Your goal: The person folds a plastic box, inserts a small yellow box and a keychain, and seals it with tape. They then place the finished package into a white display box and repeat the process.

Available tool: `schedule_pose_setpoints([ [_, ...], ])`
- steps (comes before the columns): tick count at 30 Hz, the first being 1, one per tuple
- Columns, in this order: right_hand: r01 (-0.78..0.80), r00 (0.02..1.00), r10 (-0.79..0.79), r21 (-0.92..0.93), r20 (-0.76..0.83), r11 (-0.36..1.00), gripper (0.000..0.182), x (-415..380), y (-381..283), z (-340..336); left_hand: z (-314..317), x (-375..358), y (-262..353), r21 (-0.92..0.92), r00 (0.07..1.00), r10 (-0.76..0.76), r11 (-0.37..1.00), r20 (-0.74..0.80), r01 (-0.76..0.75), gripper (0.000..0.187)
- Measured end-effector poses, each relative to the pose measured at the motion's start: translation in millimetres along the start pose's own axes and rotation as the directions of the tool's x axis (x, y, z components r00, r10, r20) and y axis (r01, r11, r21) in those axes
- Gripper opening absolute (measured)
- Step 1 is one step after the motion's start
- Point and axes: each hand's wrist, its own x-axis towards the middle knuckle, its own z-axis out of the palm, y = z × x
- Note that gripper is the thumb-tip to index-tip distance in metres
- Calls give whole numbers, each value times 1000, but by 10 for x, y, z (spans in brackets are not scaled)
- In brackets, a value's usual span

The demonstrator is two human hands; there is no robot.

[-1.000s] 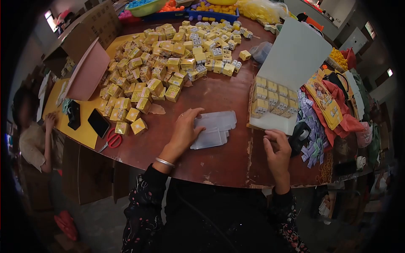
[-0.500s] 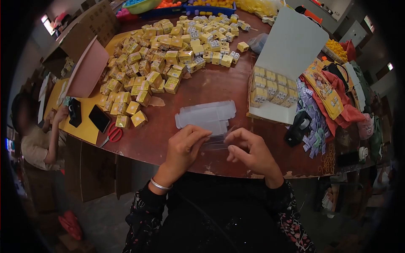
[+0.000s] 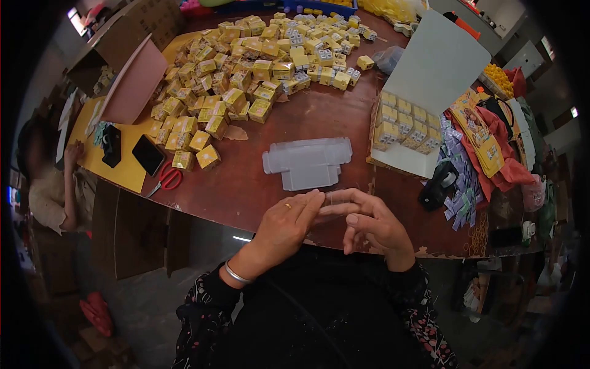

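My left hand (image 3: 284,224) has its fingers pressed together, the fingertips meeting those of my right hand (image 3: 369,220). Between them is a thin see-through plastic piece (image 3: 335,200), mostly hidden by the fingers; only faint edges show. The right hand's fingers reach toward the left hand along this piece, its thumb bent below. Just beyond both hands, a flat translucent plastic box blank (image 3: 310,163) with flaps lies unfolded on the red-brown table (image 3: 246,187).
Many small yellow boxes (image 3: 233,98) are heaped at the back left. An open white carton (image 3: 402,161) holding rows of them stands right. Red scissors (image 3: 169,177), a phone (image 3: 147,155), a pink basin (image 3: 132,86) and purple sachets (image 3: 458,178) lie around. Another person (image 3: 55,190) sits at left.
My hands have come closer together, and the fingertips now meet around the clear piece. The left hand has moved slightly right and nearer my body. The view has shifted slightly.
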Motion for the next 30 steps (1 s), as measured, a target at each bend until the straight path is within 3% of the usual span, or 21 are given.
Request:
schedule_pose_setpoints([
  [2,188,941,-256,-284,-223,940,37,-107,-121,-44,-17,-51,-47,-227,987,-153,964,-41,140,33],
  [3,310,816,-455,-392,-358,866,30,-109,-115,-99,-29,-84,-51,-341,971,-233,918,-46,204,27],
  [6,185,785,-449,-530,-427,827,30,-21,-190,-145,-70,-63,38,-640,904,-428,690,15,338,19],
  [9,61,946,-214,-512,-245,857,22,59,-175,-72,-82,-84,29,-648,902,-400,646,164,404,29],
  [12,83,944,-229,-501,-237,861,16,189,-226,-64,-183,-111,59,-832,842,-368,246,394,497,45],
  [13,87,946,-230,-504,-229,859,16,249,-245,-69,-239,-151,-9,-815,811,-289,140,509,562,57],
  [16,94,973,-190,-517,-134,851,16,419,-291,-39,-323,-244,-116,-860,860,-216,123,463,494,59],
  [20,143,990,-118,-524,81,840,20,747,-396,30,-413,-363,-183,-887,864,-304,108,401,449,61],
  [22,173,985,-150,-421,88,890,24,1044,-556,66,-464,-431,-229,-891,846,-374,96,380,443,61],
  [23,156,986,-167,-444,15,882,27,1247,-614,36,-473,-477,-259,-905,840,-406,67,359,419,60],
  [25,226,938,-341,-644,-58,731,27,1838,-576,-113,-455,-570,-316,-930,824,-468,10,319,366,60],
  [27,279,867,-497,-802,-25,528,30,2499,-436,-182,-438,-624,-349,-943,803,-521,-10,288,332,58],
  [30,198,838,-544,-947,31,251,48,3045,-382,85,-382,-720,-409,-959,771,-582,-55,258,279,56],
])
